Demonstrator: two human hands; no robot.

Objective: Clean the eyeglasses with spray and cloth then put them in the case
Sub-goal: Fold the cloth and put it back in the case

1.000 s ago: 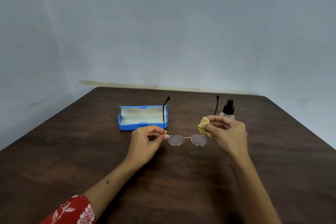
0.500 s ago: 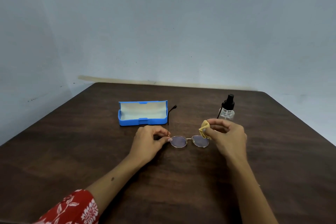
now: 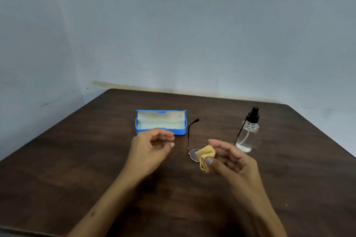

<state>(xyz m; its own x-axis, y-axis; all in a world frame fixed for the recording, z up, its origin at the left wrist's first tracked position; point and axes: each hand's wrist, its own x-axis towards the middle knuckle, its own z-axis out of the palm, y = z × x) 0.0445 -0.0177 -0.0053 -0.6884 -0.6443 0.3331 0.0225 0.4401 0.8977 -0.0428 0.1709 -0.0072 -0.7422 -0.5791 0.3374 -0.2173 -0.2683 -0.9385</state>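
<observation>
Pinching a crumpled yellow cloth (image 3: pixel 205 157) at frame centre, the right hand (image 3: pixel 234 159) hovers over the eyeglasses (image 3: pixel 192 146). Left hand (image 3: pixel 152 145) loosely curled, grasping nothing, before the open blue case (image 3: pixel 160 122).

On the dark wooden table (image 3: pixel 77 159) the eyeglasses (image 3: pixel 192 155) lie with temples open, near its middle. The right hand (image 3: pixel 231 159) pinches a yellow cloth (image 3: pixel 205 157) over them. The left hand (image 3: pixel 152 146) is empty, fingers loosely curled. The open blue case (image 3: pixel 160 122) and the spray bottle (image 3: pixel 247 132) stand toward the far edge.
</observation>
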